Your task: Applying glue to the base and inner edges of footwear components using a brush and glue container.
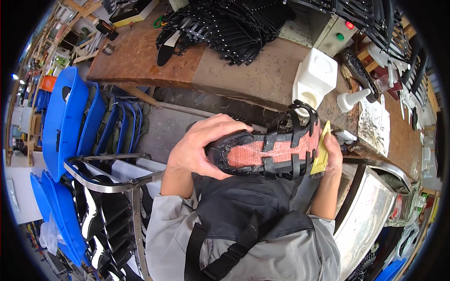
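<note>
My left hand [202,146] grips one end of a strappy black sandal upper [216,152], fingers on its far edge and palm round the rounded end. Its underside faces up, with a reddish-pink bottom [248,153] and black strap ends folded over it. The black edges look wet and shiny. My right hand [333,152] is closed on a flat yellow brush [322,152], whose dark bristles show at its lower end. The brush is close to the right end of the sandal; whether it touches cannot be made out.
Ahead is a brown workbench [147,58] with a heap of black studded straps [225,28], a white plastic container [316,72] and a white nozzle bottle [352,99]. Blue trays [65,122] and a metal rack [112,186] of dark shoe parts stand left. A metal-framed cart [370,201] stands right.
</note>
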